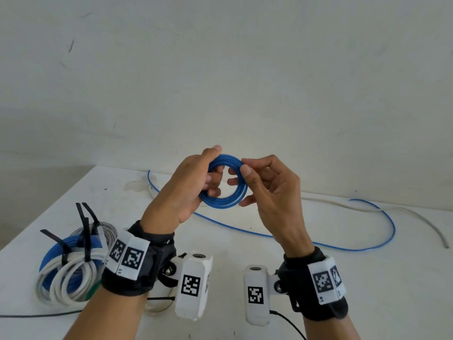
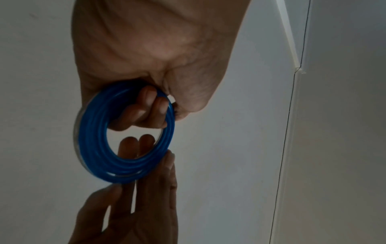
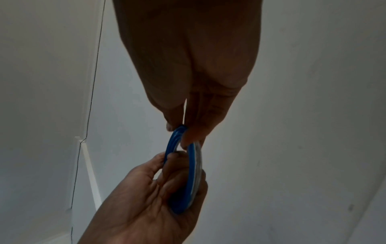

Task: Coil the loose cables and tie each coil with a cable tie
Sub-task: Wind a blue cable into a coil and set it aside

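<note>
The blue coil (image 1: 222, 181) is held up in the air above the far part of the white table (image 1: 318, 278), between both hands, its turns lying close together in a flat ring. The left hand (image 1: 188, 187) grips the coil's left side: its fingers (image 2: 146, 105) curl through the ring's opening while the thumb lies over the outer edge at the top. The right hand (image 1: 272, 190) pinches the coil's right side between thumb and forefinger; in the right wrist view the pinch sits at the ring's near edge, and the other fingers are loosely bent behind it. From the coil a loose blue cable (image 1: 355, 246) trails down to the table, runs to the right and loops back along the far edge. A loose grey-white cable (image 1: 416, 217) lies beside it on the table's right part, its end near the right edge. At the table's near left corner rests a pile of finished coils (image 1: 71, 266), blue and white, lying against and partly over one another, each bound with black cable ties (image 1: 85, 229) whose free ends stick upward. A thin black wire (image 1: 36, 315) lies along the near left edge. Both wrists carry black straps with white camera housings and printed markers.
</note>
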Demonstrator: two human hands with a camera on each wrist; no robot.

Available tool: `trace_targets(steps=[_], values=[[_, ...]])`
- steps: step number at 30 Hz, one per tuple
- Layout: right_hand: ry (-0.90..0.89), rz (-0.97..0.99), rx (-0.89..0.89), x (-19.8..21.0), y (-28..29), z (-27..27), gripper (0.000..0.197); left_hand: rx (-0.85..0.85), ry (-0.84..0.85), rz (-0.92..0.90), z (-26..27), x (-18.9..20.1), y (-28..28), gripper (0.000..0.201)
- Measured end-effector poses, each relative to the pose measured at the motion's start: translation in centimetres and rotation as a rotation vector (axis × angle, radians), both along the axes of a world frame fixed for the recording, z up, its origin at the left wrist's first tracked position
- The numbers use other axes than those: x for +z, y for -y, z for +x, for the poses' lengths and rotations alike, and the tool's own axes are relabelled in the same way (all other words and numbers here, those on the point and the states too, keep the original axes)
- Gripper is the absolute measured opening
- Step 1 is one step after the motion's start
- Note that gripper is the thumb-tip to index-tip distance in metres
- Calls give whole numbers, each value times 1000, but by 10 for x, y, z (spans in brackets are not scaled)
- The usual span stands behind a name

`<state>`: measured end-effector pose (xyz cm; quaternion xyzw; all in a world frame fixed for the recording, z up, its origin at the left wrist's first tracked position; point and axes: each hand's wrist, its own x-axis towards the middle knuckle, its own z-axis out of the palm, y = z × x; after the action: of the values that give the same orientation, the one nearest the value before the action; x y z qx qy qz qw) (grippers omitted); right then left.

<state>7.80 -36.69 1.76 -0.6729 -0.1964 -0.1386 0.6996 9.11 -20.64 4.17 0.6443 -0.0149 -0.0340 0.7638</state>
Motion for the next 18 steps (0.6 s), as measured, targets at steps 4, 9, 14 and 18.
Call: trace_targets(steps=[4,9,14,18], values=[[-4,26,0,1,1,1,16,34,-23,-123,-1,2,4,43],[-3,23,0,4,12,-4,11,-109,-10,25,-8,7,5,41],[-35,-115,32,10,27,-19,12,-253,-70,293,-21,23,7,47],[-50,-143,-6,20,53,-45,11,-287,-47,428,-42,36,37,48]])
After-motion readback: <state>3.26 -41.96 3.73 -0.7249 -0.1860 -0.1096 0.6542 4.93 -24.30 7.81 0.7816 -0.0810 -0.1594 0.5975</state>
